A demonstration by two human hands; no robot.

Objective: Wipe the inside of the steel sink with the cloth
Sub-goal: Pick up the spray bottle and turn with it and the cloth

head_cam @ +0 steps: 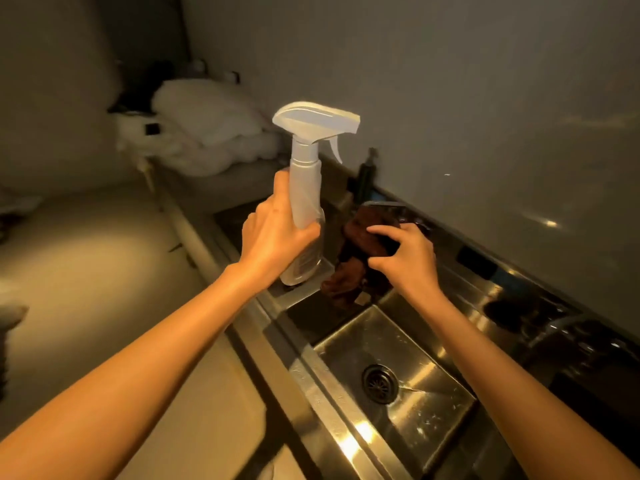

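Nearest the lens, the steel sink (346, 344) basin looks unwiped, a few droplets near its drain (380, 379). Wiping has not begun, I judge (only preparation): the left hand (270, 237) grips a spray bottle (304, 188) upright, while the right hand (405, 261) clutches the dark cloth (356, 244) above the counter (298, 292) just behind the basin.

hands 2 (273, 233) (405, 258); spray bottle 1 (306, 188); cloth 1 (360, 244); sink 1 (433, 403); drain 1 (380, 379)

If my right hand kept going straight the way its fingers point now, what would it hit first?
The right hand points up-left and already grips the brown cloth. Past that, probably the spray bottle held by the left hand, though depth is unclear.
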